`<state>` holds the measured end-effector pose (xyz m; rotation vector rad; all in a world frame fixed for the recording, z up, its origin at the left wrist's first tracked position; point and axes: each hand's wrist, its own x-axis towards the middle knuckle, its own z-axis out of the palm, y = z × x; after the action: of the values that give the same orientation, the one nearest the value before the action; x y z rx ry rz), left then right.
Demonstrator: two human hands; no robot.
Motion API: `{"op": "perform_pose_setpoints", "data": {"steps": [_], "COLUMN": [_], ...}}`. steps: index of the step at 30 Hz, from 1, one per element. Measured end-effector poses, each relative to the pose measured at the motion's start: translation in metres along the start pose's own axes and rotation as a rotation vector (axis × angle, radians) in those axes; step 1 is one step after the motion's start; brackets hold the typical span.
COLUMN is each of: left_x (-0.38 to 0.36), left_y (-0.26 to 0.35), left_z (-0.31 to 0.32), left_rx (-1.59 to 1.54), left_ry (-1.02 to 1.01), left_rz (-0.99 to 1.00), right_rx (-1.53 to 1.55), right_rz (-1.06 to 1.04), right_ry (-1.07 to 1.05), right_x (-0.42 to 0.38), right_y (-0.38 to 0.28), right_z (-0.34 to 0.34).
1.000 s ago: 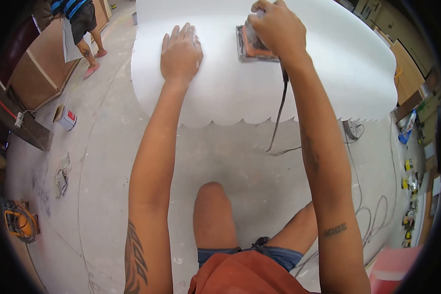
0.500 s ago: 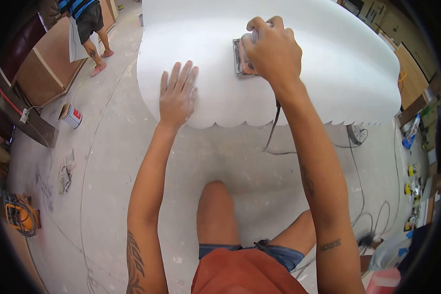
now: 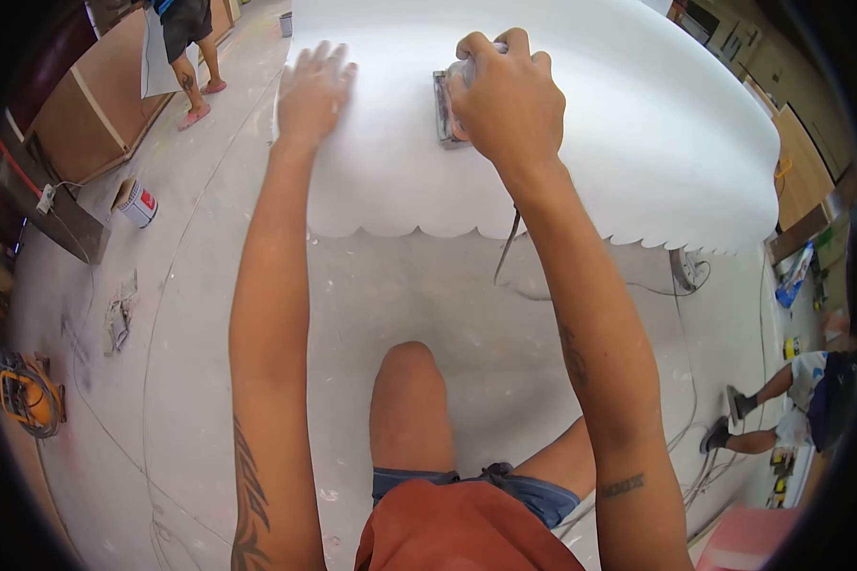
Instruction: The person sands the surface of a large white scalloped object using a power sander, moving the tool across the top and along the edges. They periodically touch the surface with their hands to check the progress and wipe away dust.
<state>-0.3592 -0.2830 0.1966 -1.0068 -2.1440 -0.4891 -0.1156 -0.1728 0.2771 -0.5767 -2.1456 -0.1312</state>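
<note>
Far over on the left an orange circular power saw (image 3: 27,398) sits on the dusty concrete floor (image 3: 209,314), and further off a small white paint tin with a red label (image 3: 135,204) stands beside a leaning brown plywood sheet (image 3: 76,114). Beyond that, at the far left, another person's bare legs in pink sandals (image 3: 198,81) stand on the floor. The person's left hand (image 3: 311,90) lies flat with fingers spread on the near-left part of the large white board with a scalloped near edge (image 3: 638,143), close to its left rim; that grip is splayed wide and holds nothing. Just to the right, well onto the board, the right hand (image 3: 505,95) is closed over the top of a small grey-and-orange electric palm sander (image 3: 446,100), fingers wrapped and pressed down around it, the sander's pad resting on the white board. Its dark cord (image 3: 507,246) hangs off the board's near edge toward the floor. Nearer in, the person's bare knee (image 3: 408,381) points at the board. At the far right, a second co-worker's legs in dark shoes (image 3: 743,419) stretch across the floor among loose cables (image 3: 686,271)
</note>
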Motion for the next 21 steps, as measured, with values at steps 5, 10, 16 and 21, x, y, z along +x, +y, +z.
{"op": "perform_pose_setpoints", "data": {"steps": [5, 10, 16, 21], "left_x": [0.015, 0.024, 0.028, 0.013], "left_y": [-0.004, 0.016, 0.011, 0.015], "left_z": [0.005, 0.01, 0.017, 0.014], "left_rx": [0.124, 0.226, 0.12, 0.056], "left_ry": [-0.136, -0.129, -0.088, 0.068], "left_rz": [-0.229, -0.281, -0.256, -0.14], "right_rx": [-0.046, -0.028, 0.004, -0.011], "right_rz": [-0.029, -0.001, -0.076, -0.135], "right_ry": [-0.018, -0.056, 0.084, 0.065], "right_x": [0.034, 0.039, -0.001, 0.029], "right_y": [0.013, 0.013, -0.007, -0.008], "right_z": [0.01, 0.014, 0.006, 0.019]}}
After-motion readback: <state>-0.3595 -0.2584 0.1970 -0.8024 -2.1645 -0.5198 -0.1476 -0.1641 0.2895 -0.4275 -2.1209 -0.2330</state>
